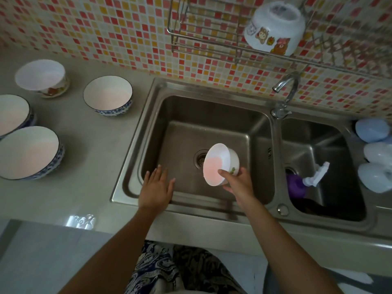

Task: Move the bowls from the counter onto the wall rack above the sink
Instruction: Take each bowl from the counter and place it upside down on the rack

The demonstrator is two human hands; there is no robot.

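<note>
White bowl (pixel 220 164) in right hand (pixel 238 183); four bowls (pixel 107 94) on counter (pixel 89 158).

1. No words, brand names or numbers can be read anywhere in the frame.
2. The upturned bowl on the wall rack (pixel 275 28), upper right of the frame, carries printed cartoon bear pictures along its side, but no lettering on it can be made out.
3. The white bowl at the upper left (pixel 41 78) has a small coloured picture low on its side; it is too blurred to tell whether any writing goes with it.
4. The bowl held over the sink (pixel 220 166), centre of the frame, shows a small green mark near its rim, which is not readable as text.
</note>
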